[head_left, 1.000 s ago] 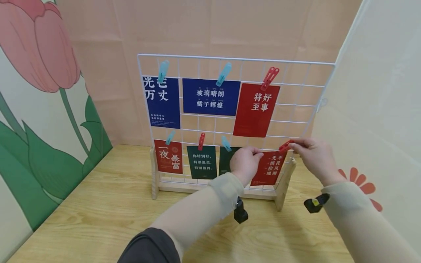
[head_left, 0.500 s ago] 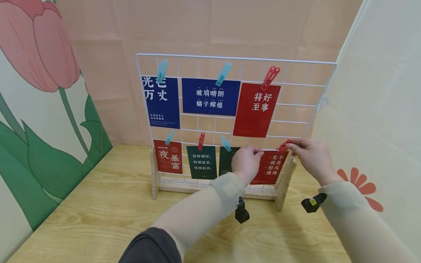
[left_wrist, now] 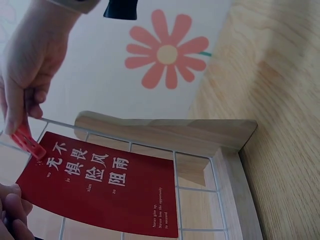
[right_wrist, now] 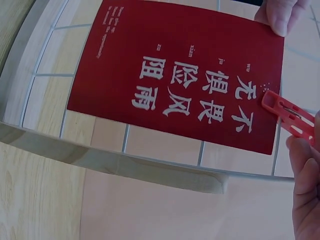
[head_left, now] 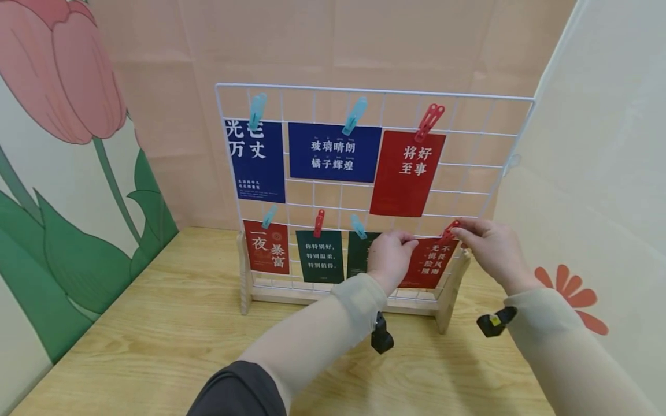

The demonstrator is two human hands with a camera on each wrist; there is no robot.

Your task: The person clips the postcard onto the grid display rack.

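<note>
A red card (head_left: pixel 429 269) with white characters lies against the lower right of the white wire grid (head_left: pixel 470 192). My left hand (head_left: pixel 389 261) pinches its upper left corner between thumb and fingers. With the other hand, my right (head_left: pixel 494 252), I pinch a red clothespin (head_left: pixel 450 230) at the card's top edge. In the right wrist view the tip of the clothespin (right_wrist: pixel 287 114) overlaps the card's top edge, near the middle. The left wrist view shows the card (left_wrist: pixel 100 187) bowed slightly in front of the wires.
Blue, red and green cards hang on the grid from blue and red clothespins, among them a red card (head_left: pixel 407 173) above my hands. A green card (head_left: pixel 356 254) is partly hidden by my left hand. Wooden feet (head_left: pixel 448 294) hold the grid on the wood-grain table (head_left: pixel 156 346).
The red card has risen slightly. My right hand has shifted a little to the left with the clothespin, while my left hand stays nearly in place.
</note>
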